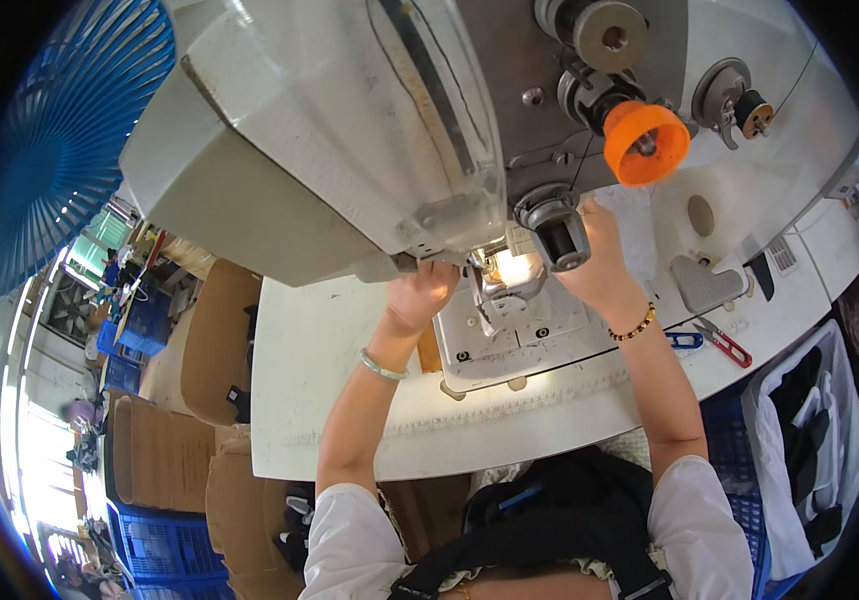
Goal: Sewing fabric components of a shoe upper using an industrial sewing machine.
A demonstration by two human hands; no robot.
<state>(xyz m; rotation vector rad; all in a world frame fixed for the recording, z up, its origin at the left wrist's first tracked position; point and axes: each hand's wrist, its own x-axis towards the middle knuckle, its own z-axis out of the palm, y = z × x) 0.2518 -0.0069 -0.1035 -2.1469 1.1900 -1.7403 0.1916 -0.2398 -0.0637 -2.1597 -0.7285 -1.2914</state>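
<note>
A large pale sewing machine (339, 140) fills the upper middle, its lamp lighting the needle area (509, 275). My left hand (422, 293) is to the left of the needle under the machine head, fingers curled inward and partly hidden by the housing. What they hold, if anything, does not show. To the right of the needle is my right hand (599, 260), raised behind the black thread-tension knob (561, 240), most of its fingers hidden. A white piece (634, 220), perhaps cloth, lies just beyond this hand; whether the hand grips it is unclear.
Red-handled thread snips (724, 345) and a blue-handled tool (684, 341) lie on the white table (329, 350) at right. An orange cone (646, 143) sticks out above. Cardboard boxes (164, 450) and a blue fan (59, 140) are at left, a lined bin (759, 420) at right.
</note>
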